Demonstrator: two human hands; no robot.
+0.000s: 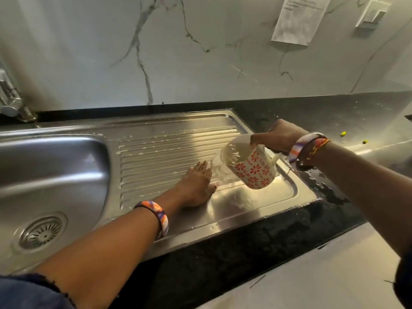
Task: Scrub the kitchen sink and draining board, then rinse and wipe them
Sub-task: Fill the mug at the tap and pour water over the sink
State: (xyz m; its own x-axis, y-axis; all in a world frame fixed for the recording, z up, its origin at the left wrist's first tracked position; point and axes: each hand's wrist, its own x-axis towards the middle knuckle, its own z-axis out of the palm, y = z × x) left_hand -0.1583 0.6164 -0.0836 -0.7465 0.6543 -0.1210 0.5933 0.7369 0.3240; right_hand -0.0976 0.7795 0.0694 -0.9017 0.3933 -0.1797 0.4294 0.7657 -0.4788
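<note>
A steel draining board [167,139] with ridges lies to the right of the sink bowl [53,172]. My right hand [281,136] grips a cream mug with an orange flower pattern [252,166], tipped to the left. Water spills from its mouth onto the board. My left hand [196,186] lies flat on the wet board, fingers spread, right beside the stream. White suds line the ridges and the board's left edge.
A drain strainer [42,233] sits in the bowl's near corner. The tap [11,101] stands at the far left. Black wet countertop [323,117] runs right of and in front of the board. A marble wall with a paper notice [298,18] rises behind.
</note>
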